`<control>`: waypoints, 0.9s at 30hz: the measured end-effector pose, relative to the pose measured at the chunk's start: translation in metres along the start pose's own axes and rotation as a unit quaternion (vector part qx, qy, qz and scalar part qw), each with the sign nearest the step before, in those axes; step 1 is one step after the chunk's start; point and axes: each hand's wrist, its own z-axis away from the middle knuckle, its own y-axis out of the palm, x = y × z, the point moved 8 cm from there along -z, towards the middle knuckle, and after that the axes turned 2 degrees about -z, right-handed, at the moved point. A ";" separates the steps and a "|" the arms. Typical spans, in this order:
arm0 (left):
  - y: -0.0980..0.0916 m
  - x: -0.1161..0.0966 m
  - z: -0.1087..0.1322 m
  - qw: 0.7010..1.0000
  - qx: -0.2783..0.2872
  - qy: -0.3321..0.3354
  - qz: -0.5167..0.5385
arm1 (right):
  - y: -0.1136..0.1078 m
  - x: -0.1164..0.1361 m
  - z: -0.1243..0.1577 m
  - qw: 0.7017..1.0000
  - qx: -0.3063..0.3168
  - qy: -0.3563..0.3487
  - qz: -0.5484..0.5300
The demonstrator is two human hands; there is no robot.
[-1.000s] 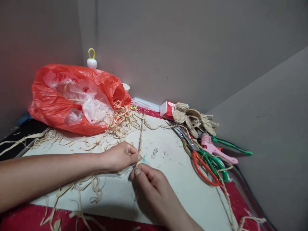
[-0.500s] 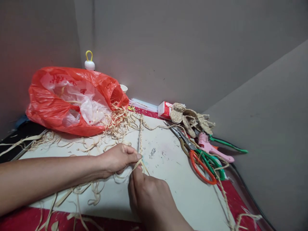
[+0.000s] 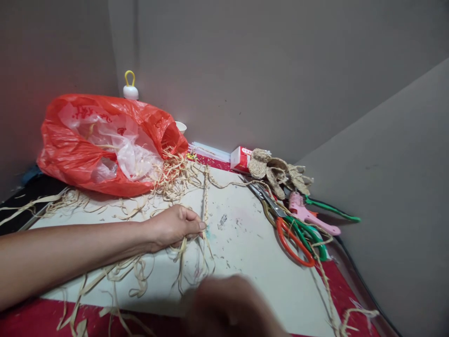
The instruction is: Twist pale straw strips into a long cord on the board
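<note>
My left hand (image 3: pixel 177 225) pinches the lower end of a thin braid (image 3: pixel 205 194) of pale raffia, which runs away from me up the white board. Loose raffia strands (image 3: pixel 182 262) hang from under its fingers toward me. Closer to me, my right hand (image 3: pixel 228 304) is smeared by motion, low in the picture, apart from the braid. Its fingers cannot be made out, nor whether it holds a strand.
A red plastic bag (image 3: pixel 87 173) spills raffia (image 3: pixel 171 180) at the back left. On the right lie orange-handled scissors (image 3: pixel 294 243), a pink glue gun (image 3: pixel 308 215), coiled braided pieces (image 3: pixel 259 164) and a red-and-white box (image 3: pixel 240 159). The white board (image 3: pixel 259 262) rests on red cloth (image 3: pixel 343 290).
My right hand has drawn back toward me, away from my left hand, and is now blurred. The left hand keeps its pinch on the braid, with strands now hanging free below it.
</note>
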 end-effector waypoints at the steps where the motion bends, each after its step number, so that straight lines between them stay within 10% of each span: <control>1: 0.000 -0.001 0.000 1.000 0.001 0.004 -0.003 | -0.020 0.002 -0.001 0.998 -0.063 0.000 -0.022; 3: 0.000 -0.003 0.001 1.000 -0.001 0.012 -0.010 | -0.067 -0.002 0.000 0.955 -0.273 0.009 -0.114; 5: 0.001 -0.005 0.002 1.000 0.000 0.025 -0.011 | -0.075 -0.014 -0.010 0.926 -0.306 0.040 -0.217; 12: 0.007 -0.009 0.000 0.994 0.039 0.097 -0.024 | -0.013 -0.027 -0.040 0.898 -0.038 0.135 -0.417; 27: 0.019 -0.026 0.013 0.986 0.130 0.086 -0.060 | -0.026 -0.035 -0.048 0.949 0.018 0.136 -0.284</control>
